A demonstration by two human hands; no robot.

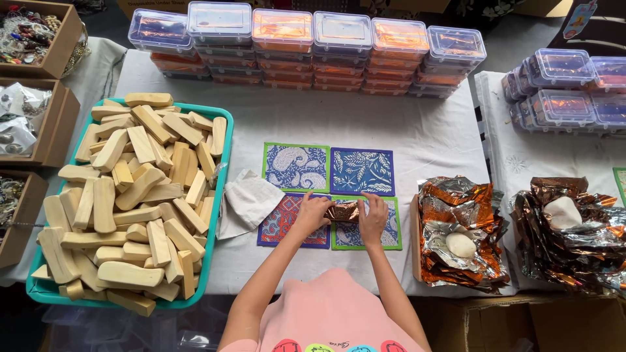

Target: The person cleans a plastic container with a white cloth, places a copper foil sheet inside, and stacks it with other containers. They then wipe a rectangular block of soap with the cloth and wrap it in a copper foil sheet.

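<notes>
Pressing a foil-wrapped bundle between both hands, left hand, right hand.

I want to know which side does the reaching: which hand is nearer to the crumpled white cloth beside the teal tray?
Left. The left hand is at the foil-wrapped piece, just right of the white cloth. The right hand is on the piece's far side, farther away.

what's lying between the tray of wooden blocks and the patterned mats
A crumpled white cloth on the tablecloth, between the teal tray and the mats, seen from the head camera.
</notes>
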